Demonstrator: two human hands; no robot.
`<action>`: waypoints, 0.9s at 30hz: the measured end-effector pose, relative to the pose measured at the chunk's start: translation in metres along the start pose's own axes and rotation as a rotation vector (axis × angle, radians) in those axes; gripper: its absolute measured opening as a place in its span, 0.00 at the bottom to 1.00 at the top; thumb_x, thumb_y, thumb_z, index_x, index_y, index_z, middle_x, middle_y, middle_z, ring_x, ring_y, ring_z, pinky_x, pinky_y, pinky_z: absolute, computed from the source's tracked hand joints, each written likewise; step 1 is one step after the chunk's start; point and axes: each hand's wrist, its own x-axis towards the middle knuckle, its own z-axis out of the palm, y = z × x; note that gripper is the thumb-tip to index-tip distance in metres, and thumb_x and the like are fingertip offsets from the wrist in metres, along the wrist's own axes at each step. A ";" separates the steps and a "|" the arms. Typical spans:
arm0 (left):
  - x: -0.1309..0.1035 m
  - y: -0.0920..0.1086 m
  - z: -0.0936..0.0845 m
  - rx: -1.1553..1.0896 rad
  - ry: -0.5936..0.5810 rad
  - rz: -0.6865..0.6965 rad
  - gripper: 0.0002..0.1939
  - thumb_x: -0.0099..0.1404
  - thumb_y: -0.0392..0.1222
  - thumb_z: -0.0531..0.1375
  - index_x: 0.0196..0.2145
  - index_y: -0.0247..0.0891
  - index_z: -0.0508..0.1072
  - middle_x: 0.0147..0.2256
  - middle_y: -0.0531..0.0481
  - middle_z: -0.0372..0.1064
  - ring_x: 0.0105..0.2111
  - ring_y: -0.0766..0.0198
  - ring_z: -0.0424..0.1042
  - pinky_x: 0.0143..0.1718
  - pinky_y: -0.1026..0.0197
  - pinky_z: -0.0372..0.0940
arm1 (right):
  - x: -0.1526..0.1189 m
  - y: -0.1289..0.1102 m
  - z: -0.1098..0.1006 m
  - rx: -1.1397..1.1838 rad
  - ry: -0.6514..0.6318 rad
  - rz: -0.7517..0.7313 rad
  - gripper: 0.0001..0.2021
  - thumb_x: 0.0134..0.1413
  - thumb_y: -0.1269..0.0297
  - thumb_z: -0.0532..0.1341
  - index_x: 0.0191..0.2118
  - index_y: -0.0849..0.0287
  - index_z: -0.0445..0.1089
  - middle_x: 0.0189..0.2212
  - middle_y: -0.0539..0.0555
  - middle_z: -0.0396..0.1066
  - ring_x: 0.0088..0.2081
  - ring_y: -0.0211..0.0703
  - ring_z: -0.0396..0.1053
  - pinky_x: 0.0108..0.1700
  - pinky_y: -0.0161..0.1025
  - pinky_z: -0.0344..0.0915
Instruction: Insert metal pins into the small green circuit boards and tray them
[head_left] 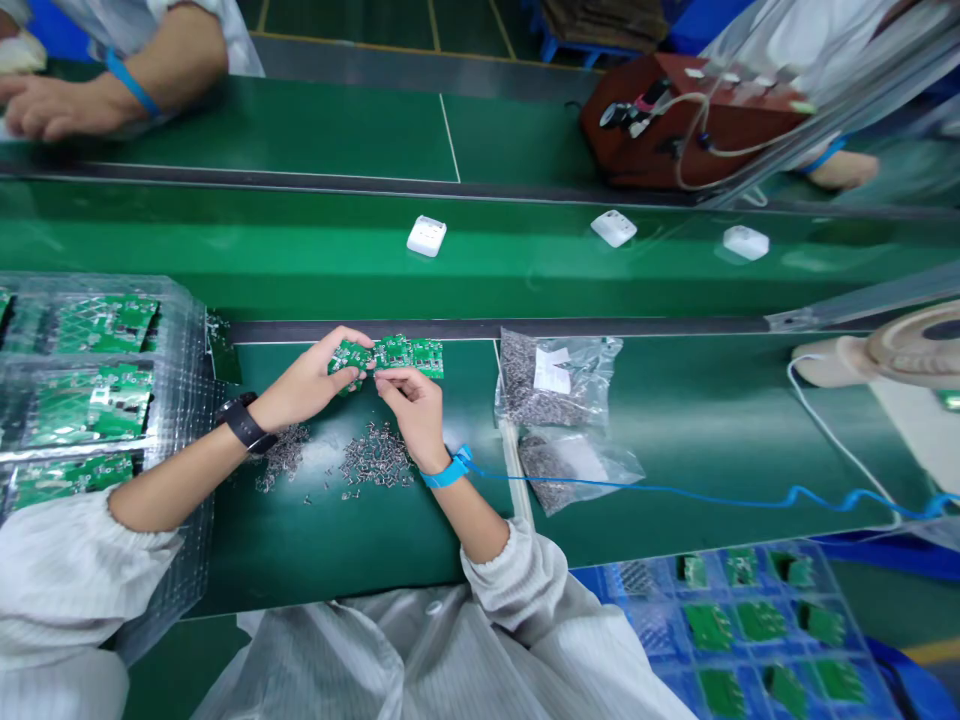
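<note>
My left hand (315, 380) grips a green circuit board (349, 362) between thumb and fingers, above the green bench. Close beside it, my right hand (414, 405) has its thumb and index finger pinched together at the board's edge; whatever is between those fingertips is too small to make out. Further green circuit boards (426, 357) lie just beyond the right hand's fingers. Below my hands are two loose heaps of small metal parts, one heap (376, 457) nearer my right hand and another heap (283, 455) under my left wrist.
Clear trays (176, 400) of boards stand at left. Two bags of small parts (517, 385) (551, 470) lie right of my hands. A blue wrist cord (675, 490) runs right. White devices (427, 236) sit on the green belt. A blue tray (731, 590) holds boards, lower right. Co-workers' hands (60, 105) are across.
</note>
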 end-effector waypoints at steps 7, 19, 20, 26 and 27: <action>-0.008 0.005 0.000 0.192 -0.099 0.000 0.24 0.71 0.38 0.55 0.63 0.46 0.64 0.50 0.46 0.73 0.39 0.57 0.73 0.41 0.55 0.67 | 0.002 -0.001 0.001 0.056 -0.011 0.034 0.11 0.51 0.63 0.69 0.36 0.52 0.65 0.28 0.46 0.73 0.33 0.42 0.73 0.38 0.41 0.68; -0.013 0.016 0.008 0.365 -0.116 -0.003 0.20 0.73 0.40 0.54 0.60 0.45 0.69 0.32 0.55 0.75 0.20 0.66 0.60 0.30 0.61 0.58 | 0.002 -0.006 -0.001 0.099 -0.057 0.078 0.12 0.49 0.66 0.67 0.32 0.52 0.60 0.27 0.45 0.67 0.33 0.41 0.69 0.38 0.41 0.63; -0.014 0.017 0.008 0.371 -0.121 0.008 0.20 0.73 0.40 0.53 0.60 0.45 0.69 0.32 0.55 0.75 0.20 0.66 0.60 0.31 0.61 0.59 | 0.003 -0.006 -0.002 0.087 -0.055 0.079 0.12 0.49 0.65 0.66 0.32 0.52 0.60 0.26 0.44 0.65 0.31 0.40 0.67 0.37 0.40 0.62; -0.014 0.019 0.009 0.390 -0.131 0.034 0.21 0.73 0.40 0.53 0.61 0.45 0.71 0.31 0.55 0.75 0.21 0.64 0.64 0.34 0.59 0.63 | 0.004 -0.001 -0.002 0.090 -0.061 0.101 0.13 0.47 0.65 0.67 0.30 0.52 0.58 0.25 0.43 0.62 0.31 0.40 0.66 0.37 0.40 0.62; -0.014 0.019 0.009 0.394 -0.131 0.035 0.21 0.73 0.40 0.53 0.60 0.44 0.71 0.29 0.55 0.74 0.21 0.63 0.65 0.34 0.59 0.64 | 0.004 -0.001 -0.002 0.092 -0.060 0.106 0.13 0.47 0.65 0.67 0.30 0.52 0.58 0.25 0.44 0.62 0.31 0.40 0.66 0.37 0.40 0.62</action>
